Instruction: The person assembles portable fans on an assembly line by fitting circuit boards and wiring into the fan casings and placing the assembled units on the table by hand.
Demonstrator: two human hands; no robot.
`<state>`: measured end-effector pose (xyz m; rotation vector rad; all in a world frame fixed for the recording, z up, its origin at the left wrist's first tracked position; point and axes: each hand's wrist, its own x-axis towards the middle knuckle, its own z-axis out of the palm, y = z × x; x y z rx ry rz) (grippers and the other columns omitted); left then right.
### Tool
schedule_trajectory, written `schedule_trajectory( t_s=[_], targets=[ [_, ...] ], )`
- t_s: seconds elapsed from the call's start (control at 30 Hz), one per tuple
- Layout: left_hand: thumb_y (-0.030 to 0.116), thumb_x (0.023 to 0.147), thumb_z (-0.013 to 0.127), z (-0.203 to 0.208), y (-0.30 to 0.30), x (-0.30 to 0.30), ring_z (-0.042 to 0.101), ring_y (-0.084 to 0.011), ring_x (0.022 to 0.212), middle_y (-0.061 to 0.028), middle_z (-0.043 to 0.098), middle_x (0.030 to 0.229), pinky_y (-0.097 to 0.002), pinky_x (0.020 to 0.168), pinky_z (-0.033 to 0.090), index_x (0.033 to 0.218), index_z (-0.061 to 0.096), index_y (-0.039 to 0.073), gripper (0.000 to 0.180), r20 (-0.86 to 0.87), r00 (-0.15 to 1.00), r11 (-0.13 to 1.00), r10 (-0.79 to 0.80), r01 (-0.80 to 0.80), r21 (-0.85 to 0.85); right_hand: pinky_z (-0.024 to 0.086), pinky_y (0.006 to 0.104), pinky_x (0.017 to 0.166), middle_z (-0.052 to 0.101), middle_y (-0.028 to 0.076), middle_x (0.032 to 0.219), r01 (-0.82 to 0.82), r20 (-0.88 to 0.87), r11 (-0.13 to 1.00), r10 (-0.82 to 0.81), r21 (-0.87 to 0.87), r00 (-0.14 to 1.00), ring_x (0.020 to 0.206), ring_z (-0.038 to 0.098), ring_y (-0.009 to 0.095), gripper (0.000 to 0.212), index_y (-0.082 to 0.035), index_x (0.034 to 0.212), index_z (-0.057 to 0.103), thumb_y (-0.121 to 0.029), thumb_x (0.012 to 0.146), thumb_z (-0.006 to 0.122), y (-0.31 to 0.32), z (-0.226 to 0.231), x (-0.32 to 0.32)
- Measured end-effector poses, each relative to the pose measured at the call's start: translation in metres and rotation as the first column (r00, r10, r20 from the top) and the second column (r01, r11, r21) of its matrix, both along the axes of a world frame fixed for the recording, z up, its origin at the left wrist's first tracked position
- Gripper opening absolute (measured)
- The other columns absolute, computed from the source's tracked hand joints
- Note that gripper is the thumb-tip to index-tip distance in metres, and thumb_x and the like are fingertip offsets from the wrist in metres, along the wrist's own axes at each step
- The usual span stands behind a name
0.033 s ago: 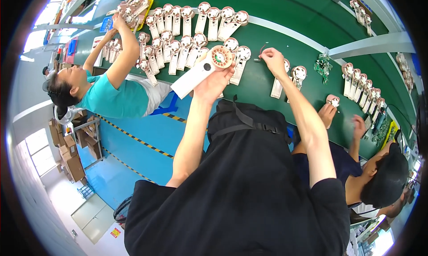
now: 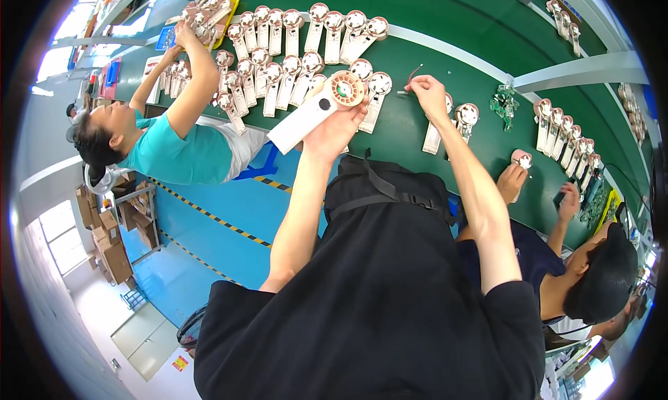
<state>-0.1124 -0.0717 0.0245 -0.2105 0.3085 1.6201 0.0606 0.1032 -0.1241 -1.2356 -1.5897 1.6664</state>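
My left hand [image 2: 334,137] is wrapped round a white handheld fan body [image 2: 298,127], tilted so its round pinkish head with a slotted grille points up and right. A dark round spot shows on the handle near the head. To the right, my right hand [image 2: 428,97] pinches a small part with a thin dark-red wire [image 2: 415,72], held above the green table. A small thin piece [image 2: 402,92] shows beside its fingertips; whether they hold it I cannot tell. The two hands are apart. Two fan bodies [image 2: 465,116] lie by my right wrist.
Rows of open fan bodies [image 2: 289,69] cover the green table [image 2: 431,48] ahead and left. A heap of green circuit boards [image 2: 504,104] lies right. Co-workers sit on both sides; one holds a fan part [image 2: 520,158]. A white metal post [image 2: 574,71] crosses at right.
The red wire in my right hand now leans further right and up. At right, the co-worker's far hand has shifted slightly. My left hand and the fan body stay almost still.
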Motion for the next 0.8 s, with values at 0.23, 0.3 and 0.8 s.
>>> schedule_trajectory(
  t_s=[0.23,0.3,0.8],
  targets=[
    [0.037,0.097,0.046,0.006,0.018,0.013,0.058,-0.0337,0.104,-0.0233,0.058,0.12,-0.0408,0.092,0.048,0.125,0.053,0.001,0.046,-0.02,0.999,0.998,-0.049,0.05,0.037,0.053,0.0319,0.082,0.061,0.005,0.084,0.051,-0.366,0.922,-0.202,-0.383,0.909,0.077,0.062,0.014,0.014,0.002,0.102,0.061,-0.006,0.092,0.06,-0.065,0.154,0.023],
    [0.037,0.098,0.045,0.008,0.026,0.017,0.06,-0.0335,0.102,-0.0221,0.06,0.118,-0.041,0.09,0.049,0.121,0.056,0.002,0.043,-0.077,0.993,0.995,-0.086,0.09,0.042,0.052,0.028,0.075,0.061,0.005,0.084,0.005,-0.326,0.982,-0.067,-0.188,0.943,0.075,0.062,0.012,0.014,0.001,0.104,0.062,-0.004,0.091,0.061,-0.08,0.19,0.031],
    [0.029,0.091,0.052,0.027,0.04,0.029,0.059,-0.0385,0.111,-0.0217,0.06,0.119,-0.0447,0.096,0.048,0.118,0.057,-0.001,0.041,-0.246,0.957,0.988,-0.15,0.14,-0.058,0.049,0.0287,0.061,0.059,0.007,0.074,-0.035,-0.075,0.975,0.053,0.22,0.996,0.064,0.057,0.014,0.011,0.0,0.095,0.059,0.002,0.084,0.059,-0.108,0.26,0.037]
  ],
)
